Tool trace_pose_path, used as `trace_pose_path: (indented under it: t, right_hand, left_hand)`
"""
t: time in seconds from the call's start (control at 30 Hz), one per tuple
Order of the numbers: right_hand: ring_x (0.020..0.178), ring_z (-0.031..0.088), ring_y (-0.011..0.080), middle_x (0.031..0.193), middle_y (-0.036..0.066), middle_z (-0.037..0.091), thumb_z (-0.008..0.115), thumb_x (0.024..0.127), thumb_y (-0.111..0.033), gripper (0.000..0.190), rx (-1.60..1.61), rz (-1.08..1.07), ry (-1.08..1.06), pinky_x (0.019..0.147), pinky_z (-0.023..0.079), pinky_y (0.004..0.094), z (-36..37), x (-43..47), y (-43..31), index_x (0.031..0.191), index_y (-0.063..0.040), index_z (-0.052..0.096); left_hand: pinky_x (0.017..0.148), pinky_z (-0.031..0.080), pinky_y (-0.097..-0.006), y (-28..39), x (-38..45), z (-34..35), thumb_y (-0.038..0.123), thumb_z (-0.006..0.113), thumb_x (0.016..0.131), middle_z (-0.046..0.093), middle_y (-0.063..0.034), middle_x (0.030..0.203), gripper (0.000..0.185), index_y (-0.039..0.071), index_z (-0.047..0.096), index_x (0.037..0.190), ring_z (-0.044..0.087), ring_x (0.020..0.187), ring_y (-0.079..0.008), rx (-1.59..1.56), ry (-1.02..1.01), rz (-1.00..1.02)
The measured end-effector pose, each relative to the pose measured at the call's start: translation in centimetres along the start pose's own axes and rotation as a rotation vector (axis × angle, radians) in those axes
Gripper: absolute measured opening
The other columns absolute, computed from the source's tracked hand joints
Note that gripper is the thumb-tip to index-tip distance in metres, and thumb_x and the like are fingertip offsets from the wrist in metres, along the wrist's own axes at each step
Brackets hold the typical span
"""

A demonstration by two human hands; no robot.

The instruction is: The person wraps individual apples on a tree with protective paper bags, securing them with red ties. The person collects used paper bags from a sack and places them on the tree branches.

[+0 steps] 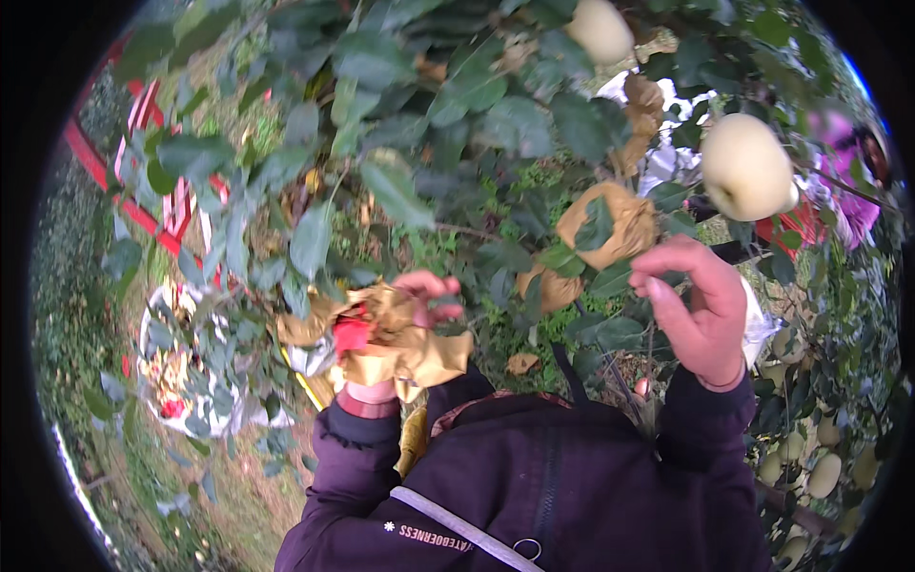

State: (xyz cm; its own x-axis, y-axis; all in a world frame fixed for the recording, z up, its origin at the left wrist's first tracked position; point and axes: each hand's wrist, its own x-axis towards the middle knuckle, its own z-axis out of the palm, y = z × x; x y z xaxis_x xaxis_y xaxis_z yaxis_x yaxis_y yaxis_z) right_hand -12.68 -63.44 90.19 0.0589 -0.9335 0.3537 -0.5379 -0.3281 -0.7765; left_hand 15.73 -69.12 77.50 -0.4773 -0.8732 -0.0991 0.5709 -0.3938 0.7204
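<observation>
My left hand [430,294] is closed around a wad of torn brown paper bags [407,357] with scraps of red paper [352,334] among them; the wad covers most of the palm. On the other side my right hand [697,307] is raised with fingers curled and thumb near the fingertips. Those fingertips lie close to a leaf and to a brown paper bag [618,222] on the branch; whether they pinch anything is hidden. A second brown bag [549,287] hangs just below it. Above my right hand hangs a bare pale apple [747,168].
Another pale apple [600,32] hangs at the top, and several hang at the lower right. A white sack [182,386] of paper scraps stands at left, below a red metal frame [154,222]. At far right is a person in pink [851,193]. Leafy branches cross in front.
</observation>
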Motion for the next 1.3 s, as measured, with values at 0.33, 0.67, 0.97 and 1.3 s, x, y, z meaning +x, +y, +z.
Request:
trace_pose_path:
  t: [0.33, 0.67, 0.97, 1.3]
  right_hand:
    - [0.072, 0.063, 0.0298, 0.083, 0.012, 0.063, 0.062, 0.080, 0.001, 0.015, -0.359, 0.012, -0.342, 0.063, 0.050, 0.0350, 5.9, -3.6, 1.9, 0.095, -0.003, 0.063]
    - [0.081, 0.063, 0.0320, 0.088, 0.012, 0.065, 0.061, 0.083, -0.005, 0.011, -0.629, 0.211, 0.007, 0.072, 0.050, 0.0374, 9.6, -5.6, 0.2, 0.094, -0.004, 0.062]
    - [0.105, 0.058, 0.0313, 0.112, 0.014, 0.059, 0.060, 0.079, 0.001, 0.031, -0.647, 0.098, 0.344, 0.090, 0.046, 0.0367, 11.8, -5.4, -7.4, 0.110, -0.003, 0.061]
    - [0.073, 0.065, 0.0146, 0.084, 0.006, 0.062, 0.052, 0.084, 0.006, 0.022, -0.338, 0.198, 0.517, 0.067, 0.050, 0.0254, 6.2, -3.9, -2.9, 0.104, -0.002, 0.059]
  left_hand:
    - [0.064, 0.036, -0.0297, 1.1, -7.2, -9.3, 0.026, 0.076, 0.075, 0.047, -0.0041, 0.081, 0.047, 0.008, 0.044, 0.104, 0.043, 0.071, -0.0167, -0.015, 0.225, 0.134]
    - [0.079, 0.046, -0.0325, -4.0, -0.5, -21.4, 0.021, 0.051, 0.091, 0.057, -0.0084, 0.091, 0.018, 0.005, 0.052, 0.101, 0.056, 0.086, -0.0210, -0.241, -0.307, -0.251]
    - [0.060, 0.045, -0.0196, 3.5, 4.2, -2.0, -0.011, 0.052, 0.071, 0.059, -0.0001, 0.079, 0.048, 0.000, 0.058, 0.117, 0.056, 0.067, -0.0050, 0.462, -0.594, -0.158]
    - [0.086, 0.045, -0.0245, 2.9, 15.5, 6.5, -0.003, 0.058, 0.079, 0.065, -0.0019, 0.103, 0.035, -0.001, 0.062, 0.114, 0.059, 0.095, -0.0104, 0.649, -0.722, 0.110]
